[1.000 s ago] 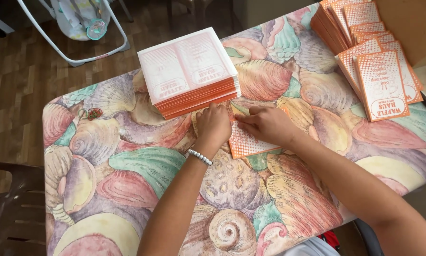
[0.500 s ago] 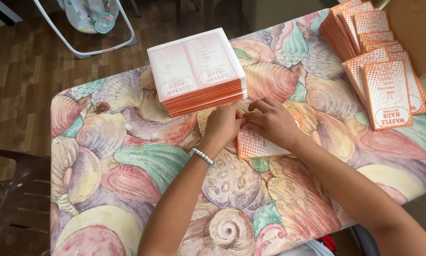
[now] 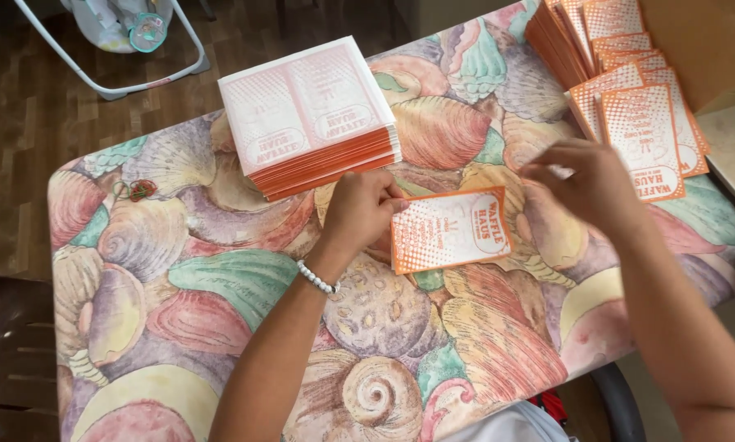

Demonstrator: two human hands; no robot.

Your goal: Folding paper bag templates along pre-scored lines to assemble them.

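Head view, downward over both bare hands. Left hand (image 3: 361,206), wrist ringed by a white bead bracelet (image 3: 316,278), fingers curled, fingertips pinching or pressing the left short edge of a flat orange-and-white dotted paper sleeve (image 3: 451,229); a closed pinch or a mere press, impossible to tell. Sleeve lying flat on the tabletop immediately right of that grip, long axis running left to right and tilted a little upward toward the right. Right hand (image 3: 584,184) blurred, lifted just beyond the sleeve's right end, fingers loosely bent, apparently holding nothing, no contact with the sleeve visible. Left hand plainly the nearer of the two, already at the sleeve's edge. Just above the left hand, a thick squared stack of unfolded pale-pink and orange paper blanks (image 3: 310,115), nearly touching the knuckles. Farther right, past the right hand, a fanned row of finished orange dotted sleeves (image 3: 641,131) leaning against a brown cardboard box (image 3: 703,41). Underneath everything, a table covered in a pastel seashell-print cloth (image 3: 220,286). Beyond the far left table edge, a white tubular-framed baby seat (image 3: 122,33) on a dark wooden floor.
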